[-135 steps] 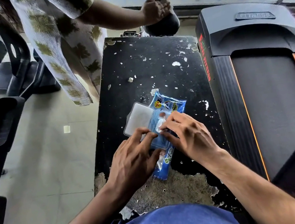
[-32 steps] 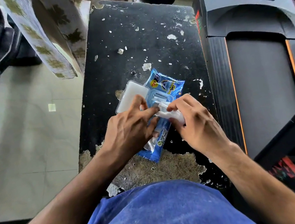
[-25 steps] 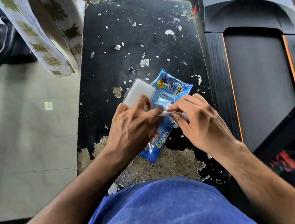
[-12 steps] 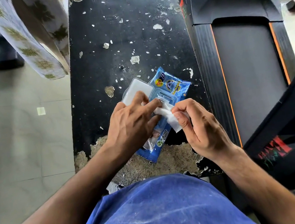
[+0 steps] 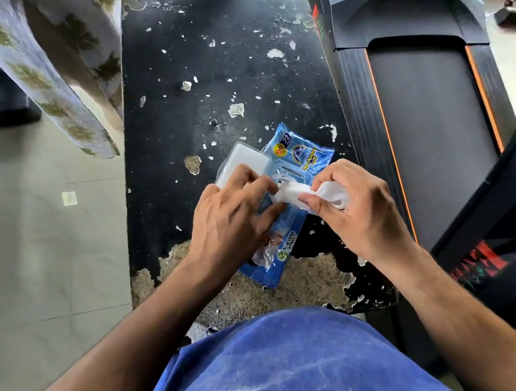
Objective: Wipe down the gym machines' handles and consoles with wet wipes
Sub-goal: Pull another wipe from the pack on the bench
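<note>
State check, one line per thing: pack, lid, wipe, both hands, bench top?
Wipes pack: lying flat on the bench, held down.
Lid: flipped open.
Wipe: partly pulled out, bunched in the right hand.
Left hand: pressing on the pack, fingers fairly straight.
Right hand: pinching the wipe.
Bench: black cover peeling, worn bare at the near edge.

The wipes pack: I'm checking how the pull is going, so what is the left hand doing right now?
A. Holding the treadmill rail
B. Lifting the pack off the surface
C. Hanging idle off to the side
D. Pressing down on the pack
D: the left hand lies flat on the blue wipes pack, which rests on the black surface, while the right hand pulls a white wipe out of it.
</note>
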Demonstrator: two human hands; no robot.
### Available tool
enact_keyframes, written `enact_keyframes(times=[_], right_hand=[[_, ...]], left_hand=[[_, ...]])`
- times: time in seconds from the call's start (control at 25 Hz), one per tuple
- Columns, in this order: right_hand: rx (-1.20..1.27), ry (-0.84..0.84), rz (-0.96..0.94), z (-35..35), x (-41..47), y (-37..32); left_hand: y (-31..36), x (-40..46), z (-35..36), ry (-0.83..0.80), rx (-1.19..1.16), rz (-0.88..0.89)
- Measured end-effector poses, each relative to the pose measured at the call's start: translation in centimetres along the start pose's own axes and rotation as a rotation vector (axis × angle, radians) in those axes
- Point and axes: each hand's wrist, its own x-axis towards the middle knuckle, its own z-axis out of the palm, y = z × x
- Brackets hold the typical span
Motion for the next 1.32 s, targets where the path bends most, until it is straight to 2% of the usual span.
enact_keyframes(times=[0.2,0.36,0.44,0.52,0.6,0.68,0.76,0.84,1.08,1.24,1.32], right_hand=[[0.074,0.14,-0.094,0.0,0.3,-0.4],[-0.016,0.16,-0.188,-0.4,0.4,-0.8],[-0.016,0.033,-0.128,-0.3,0.3,-0.9],[0.035,-0.114,0.018,-0.1,0.1,-1.1],[0.14,-0.237,0.129,-0.2,0.0,-1.1],[0.244,-0.325,0.159,-0.5,0.1,-1.2],[0.26,-0.308,0.173,-0.8,0.4,-1.3],[0.218,-0.223,0.186,-0.8,0.7,-1.1],[0.163,-0.082,0.233,-0.5,0.8,0.4],[0.288,-0.171,0.345,-1.1,1.0,0.7],[0.377,-0.23,0.383,-1.5,1.0,0.5]], left_hand=[[0.1,0.1,-0.2,-0.018,-0.012,0.0],[0.2,0.2,-0.2,-0.023,-0.018,-0.009],[0.2,0.2,-0.4,-0.042,-0.037,-0.016],[0.2,0.3,-0.7,-0.07,-0.09,-0.039],[0.2,0.4,-1.0,-0.084,-0.162,-0.062],[0.2,0.4,-1.5,-0.103,-0.252,-0.103],[0.2,0.5,-2.2,-0.156,-0.361,-0.18],[0.2,0.8,-2.8,-0.208,-0.485,-0.247],[-0.4,1.2,-3.0,-0.247,-0.818,-0.386],[0.2,1.0,-3.5,-0.139,-0.75,-0.386],[1.2,0.9,-3.7,-0.089,-0.804,-0.347]])
